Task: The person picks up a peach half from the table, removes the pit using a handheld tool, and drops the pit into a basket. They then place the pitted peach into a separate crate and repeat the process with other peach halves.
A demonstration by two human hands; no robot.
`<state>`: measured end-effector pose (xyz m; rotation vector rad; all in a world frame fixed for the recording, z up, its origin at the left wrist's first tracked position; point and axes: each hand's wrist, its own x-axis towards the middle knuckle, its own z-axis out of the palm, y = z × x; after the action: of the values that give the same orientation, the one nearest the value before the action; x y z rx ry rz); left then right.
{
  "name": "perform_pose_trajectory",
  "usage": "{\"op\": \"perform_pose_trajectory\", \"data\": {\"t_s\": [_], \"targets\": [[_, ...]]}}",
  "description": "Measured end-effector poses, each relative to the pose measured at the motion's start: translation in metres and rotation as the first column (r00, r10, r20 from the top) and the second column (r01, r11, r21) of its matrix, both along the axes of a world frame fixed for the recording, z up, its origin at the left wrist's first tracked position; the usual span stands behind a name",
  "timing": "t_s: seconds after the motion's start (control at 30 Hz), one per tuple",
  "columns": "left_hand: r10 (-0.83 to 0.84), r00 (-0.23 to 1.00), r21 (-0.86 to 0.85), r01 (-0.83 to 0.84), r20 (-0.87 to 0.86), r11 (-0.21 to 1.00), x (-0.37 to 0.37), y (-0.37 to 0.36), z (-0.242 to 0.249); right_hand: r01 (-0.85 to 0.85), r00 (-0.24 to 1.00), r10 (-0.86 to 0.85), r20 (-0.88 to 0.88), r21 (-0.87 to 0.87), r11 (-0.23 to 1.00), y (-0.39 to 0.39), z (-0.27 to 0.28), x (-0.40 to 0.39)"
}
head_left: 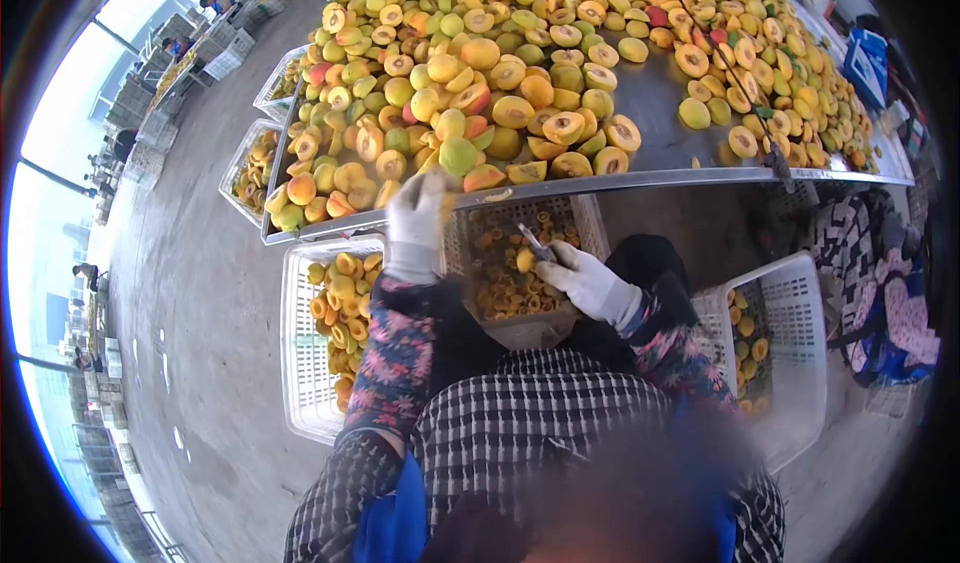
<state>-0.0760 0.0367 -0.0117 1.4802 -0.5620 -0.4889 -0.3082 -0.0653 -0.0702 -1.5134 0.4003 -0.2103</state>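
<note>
My left hand (pixel 415 225), in a white glove, is at the near edge of the metal table, fingers up beside the halved peaches (pixel 460 156). It is smeared by motion, and a yellowish blur shows at its right side; I cannot tell whether it holds a piece of fruit. Lower and to the right, my gloved right hand (pixel 595 285) is closed around a small knife (pixel 537 244), whose metal tip points up and left. Beneath the knife sits a crate (pixel 592 225) of small yellow-brown fruit scraps.
Peach halves cover much of the metal table (pixel 640 93). White plastic crates holding fruit stand at my left (pixel 300 363) and right (pixel 795 363). Another person in patterned clothing (pixel 850 273) is at the far right. More workers and stacked crates line the left background.
</note>
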Motion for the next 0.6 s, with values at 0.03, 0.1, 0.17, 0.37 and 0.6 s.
{"op": "perform_pose_trajectory", "data": {"t_s": [0.03, 0.1, 0.17, 0.37, 0.6], "targets": [[0.017, 0.966, 0.196, -0.070, 0.258, 0.978, 0.020, 0.013, 0.003, -0.014, 0.999, 0.008, -0.032, -0.198, 0.980, -0.004, -0.002, -0.010], [-0.080, 0.774, 0.511, -0.332, 0.628, 0.793, 0.043, 0.042, 0.027, -0.038, 0.997, 0.011, -0.080, -0.357, 0.933, -0.007, 0.005, -0.020], [-0.161, 0.525, 0.478, -0.552, 0.836, 0.684, 0.051, 0.045, 0.038, -0.052, 0.993, 0.019, -0.114, -0.300, 0.952, -0.006, 0.016, -0.022], [-0.248, 0.524, 0.397, -0.193, 0.815, 0.898, 0.034, -0.045, 0.008, -0.006, 0.989, -0.030, -0.144, -0.238, 0.971, 0.004, 0.023, -0.003], [-0.135, 0.767, 0.331, -0.105, 0.627, 0.938, 0.042, -0.067, -0.007, -0.057, 0.983, 0.164, 0.076, -0.729, 0.682, -0.004, 0.009, -0.016]]}}
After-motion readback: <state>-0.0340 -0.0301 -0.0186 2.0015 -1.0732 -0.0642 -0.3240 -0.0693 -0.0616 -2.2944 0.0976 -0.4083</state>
